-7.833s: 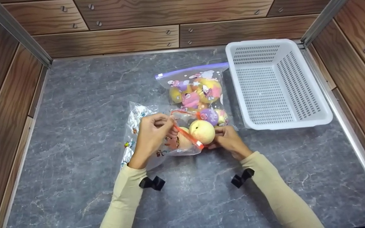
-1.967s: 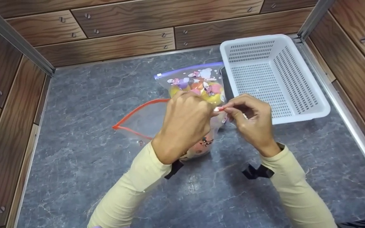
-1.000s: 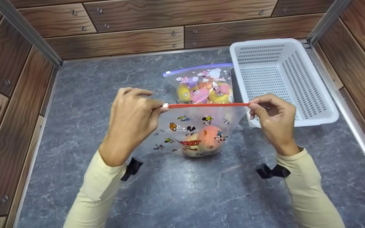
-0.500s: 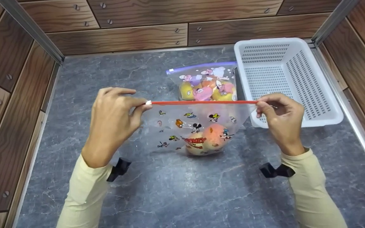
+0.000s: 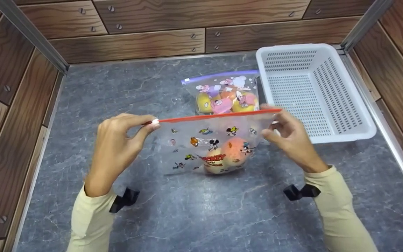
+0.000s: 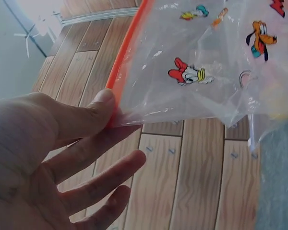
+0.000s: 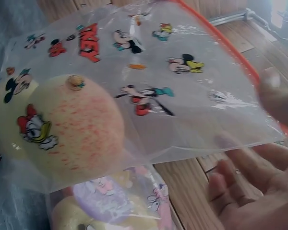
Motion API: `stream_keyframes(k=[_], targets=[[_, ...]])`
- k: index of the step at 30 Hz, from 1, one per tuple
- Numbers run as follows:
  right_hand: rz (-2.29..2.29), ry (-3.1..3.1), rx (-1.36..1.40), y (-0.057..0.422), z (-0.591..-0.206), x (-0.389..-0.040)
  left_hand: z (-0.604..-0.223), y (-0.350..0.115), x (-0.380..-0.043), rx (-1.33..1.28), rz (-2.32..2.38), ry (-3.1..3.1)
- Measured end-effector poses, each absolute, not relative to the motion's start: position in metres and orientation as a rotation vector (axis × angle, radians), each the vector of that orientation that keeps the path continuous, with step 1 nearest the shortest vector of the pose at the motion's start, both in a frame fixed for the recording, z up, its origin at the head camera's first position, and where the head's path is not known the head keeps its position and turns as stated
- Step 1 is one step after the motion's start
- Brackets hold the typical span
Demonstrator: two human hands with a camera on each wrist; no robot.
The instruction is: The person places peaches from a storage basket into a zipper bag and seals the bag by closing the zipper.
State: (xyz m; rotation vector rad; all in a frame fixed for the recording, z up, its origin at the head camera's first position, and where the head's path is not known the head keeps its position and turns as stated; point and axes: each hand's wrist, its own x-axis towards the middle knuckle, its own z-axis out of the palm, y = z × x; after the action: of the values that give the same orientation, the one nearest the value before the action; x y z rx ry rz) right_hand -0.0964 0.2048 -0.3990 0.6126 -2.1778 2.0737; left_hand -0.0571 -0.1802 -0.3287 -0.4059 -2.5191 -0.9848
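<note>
A clear zip bag [image 5: 187,143] printed with cartoon characters hangs upright between my hands, its red zip strip [image 5: 219,115] drawn nearly straight. Two round, peach-like fruits [image 5: 234,152] sit at its bottom right, low over the table. My left hand [image 5: 115,147] pinches the strip's left end by the white slider [image 5: 155,121]. At the other end is my right hand [image 5: 289,140], thumb [image 7: 269,81] in front of the bag and fingers [image 7: 230,191] behind, spread apart around the corner. In the right wrist view, the fruit [image 7: 77,134] shows through the plastic.
Behind stands or lies a second zip bag [image 5: 222,91] with a purple strip and several yellow, orange and pink round things. A white perforated basket [image 5: 357,112] is at the back right, just beyond my right hand. Wood-patterned panels [image 5: 145,45] border the grey table [image 5: 117,84].
Earlier the red-zip bag gaped with a fruit at its mouth; now both fruits are inside. The left hand went left along the strip with the slider. Lately the right thumb and fingers have spread.
</note>
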Motion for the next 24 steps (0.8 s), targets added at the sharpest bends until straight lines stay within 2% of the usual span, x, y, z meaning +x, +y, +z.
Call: stream_keyframes(k=[4, 8, 11, 17, 24], targets=[[1.937, -2.296, 0.572, 0.203, -0.407, -0.098, -0.351, -0.180, -0.060, -0.386, -1.345, -2.420], [1.939, -2.230, 0.578, 0.202, -0.411, -0.101, -0.392, -0.176, -0.064, -0.355, -1.896, -2.269], [1.946, -2.187, 0.576, 0.199, -0.412, -0.101, -0.425, -0.167, -0.068, -0.328, -2.127, -2.227], [1.858, -2.187, 0.627, 0.186, -0.411, -0.099, -0.464, -0.152, -0.068, -0.261, -2.002, -2.229], [1.747, -2.276, 0.827, 0.160, -0.396, -0.103, -0.454, -0.172, -0.044, -0.067, -1.885, -2.075]])
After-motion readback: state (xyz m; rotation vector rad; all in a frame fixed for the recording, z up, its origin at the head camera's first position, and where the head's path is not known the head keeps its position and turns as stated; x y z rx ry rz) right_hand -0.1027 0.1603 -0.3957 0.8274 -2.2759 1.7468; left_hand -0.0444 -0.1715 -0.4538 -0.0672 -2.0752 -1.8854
